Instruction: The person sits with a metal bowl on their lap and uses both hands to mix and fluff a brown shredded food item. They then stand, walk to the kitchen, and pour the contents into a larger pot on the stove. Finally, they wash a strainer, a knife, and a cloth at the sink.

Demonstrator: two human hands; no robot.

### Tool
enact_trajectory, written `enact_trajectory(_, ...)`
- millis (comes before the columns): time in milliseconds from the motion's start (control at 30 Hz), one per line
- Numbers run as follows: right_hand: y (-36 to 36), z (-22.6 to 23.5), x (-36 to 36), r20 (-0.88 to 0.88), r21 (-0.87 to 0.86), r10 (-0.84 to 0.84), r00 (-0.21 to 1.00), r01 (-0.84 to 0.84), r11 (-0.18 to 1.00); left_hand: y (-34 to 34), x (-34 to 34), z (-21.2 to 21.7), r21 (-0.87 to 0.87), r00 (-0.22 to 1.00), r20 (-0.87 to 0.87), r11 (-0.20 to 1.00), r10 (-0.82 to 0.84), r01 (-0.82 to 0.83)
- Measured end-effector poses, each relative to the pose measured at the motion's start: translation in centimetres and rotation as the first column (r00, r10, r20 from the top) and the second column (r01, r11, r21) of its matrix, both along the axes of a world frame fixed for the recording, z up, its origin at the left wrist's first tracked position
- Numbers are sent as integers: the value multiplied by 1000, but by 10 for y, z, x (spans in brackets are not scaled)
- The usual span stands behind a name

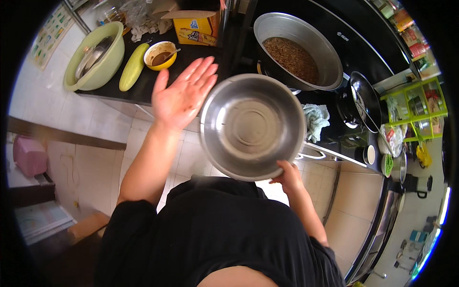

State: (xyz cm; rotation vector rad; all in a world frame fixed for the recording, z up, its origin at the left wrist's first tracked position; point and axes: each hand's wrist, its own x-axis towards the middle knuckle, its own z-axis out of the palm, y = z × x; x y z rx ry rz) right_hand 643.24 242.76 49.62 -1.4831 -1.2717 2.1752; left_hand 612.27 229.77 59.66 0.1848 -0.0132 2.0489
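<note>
My right hand (289, 178) grips the rim of a wide stainless steel basin (253, 126), tilted so its inside faces up toward me. A little cloudy residue lies on the basin's bottom. Palm up and fingers stretched, my left hand (184, 95) is beside the basin's left rim, with wet skin and small brown specks on the palm. Just beyond that hand, a yellow bowl (160, 55) holds brown paste and a spoon. A long pale green gourd (134, 67) lies next to the bowl on the black counter.
A large metal pot (299, 48) of brown grainy food stands on the stove, with a black wok (366, 102) to its right. A crumpled cloth (316, 121) lies near the counter edge. At left are a green tub (95, 57) with metal bowls and a yellow box (196, 27).
</note>
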Motion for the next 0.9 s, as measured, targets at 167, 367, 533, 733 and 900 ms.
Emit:
enact_trajectory(167, -19, -14, -115, -98, -177, 162, 982, -177, 968, -71, -45, -15, 57, 998, 57, 998, 23, -26)
enact_trajectory(367, -15, -13, -191, -63, -166, 172, 983, -180, 969, -98, -69, -34, -73, 998, 65, 997, -4, 9)
enact_trajectory(533, -6, -14, -208, -61, -156, 158, 985, -166, 974, -76, -68, -40, -129, 988, 63, 981, -138, 145)
enact_trajectory(733, -14, -30, -145, -232, 62, 215, 949, -206, 977, -23, -28, -35, -264, 930, 17, 896, -367, 358)
enact_trajectory(900, -15, -48, -22, -52, 90, -97, 994, 101, 991, 30, 35, -40, -317, 815, 17, 770, -579, 554)
